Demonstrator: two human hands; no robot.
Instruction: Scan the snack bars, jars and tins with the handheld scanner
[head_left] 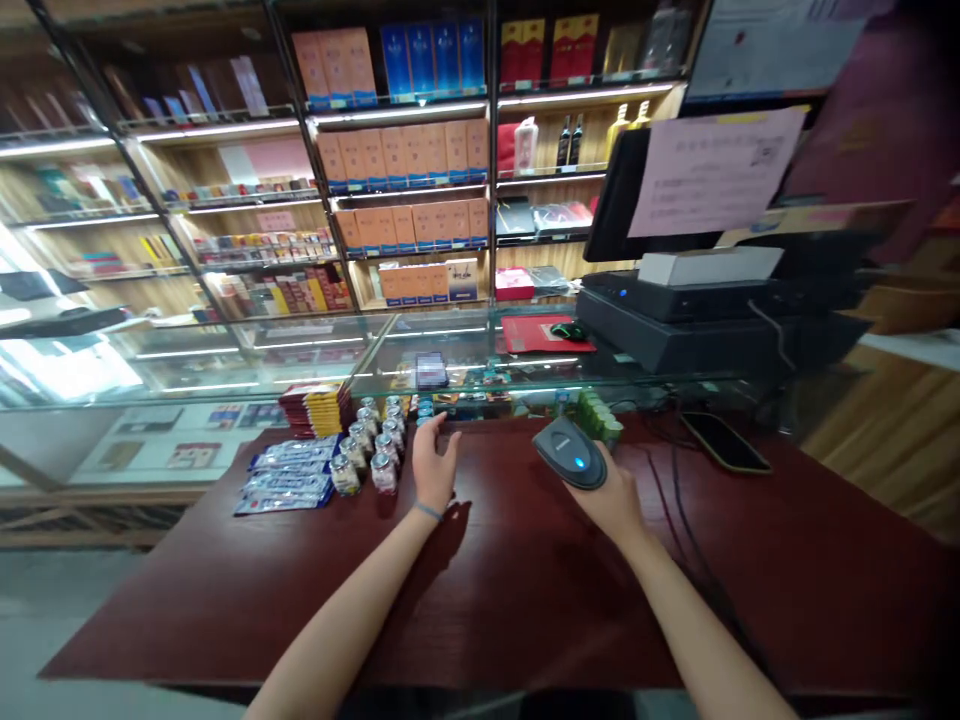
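My right hand [611,500] is wrapped round the handle of a dark grey barcode scanner [559,445], whose small blue light is lit. My left hand [433,468] hovers over the dark red table with its thumb apart from the fingers and nothing visible in it. Its fingertips point at some small blue-topped items [425,412], partly hidden behind them. Just left of that hand stand rows of small bottles with silver caps [384,470]. Further left lie a fanned stack of blue-and-silver packets [289,472] and a stack of red and yellow packs [319,410].
Green-and-white containers [598,415] stand behind the scanner. A phone [724,442] and dark cables [675,480] lie to the right. Beyond the table's back edge is a glass counter [465,335], with a mouse [568,330] on a red pad and a monitor [619,195].
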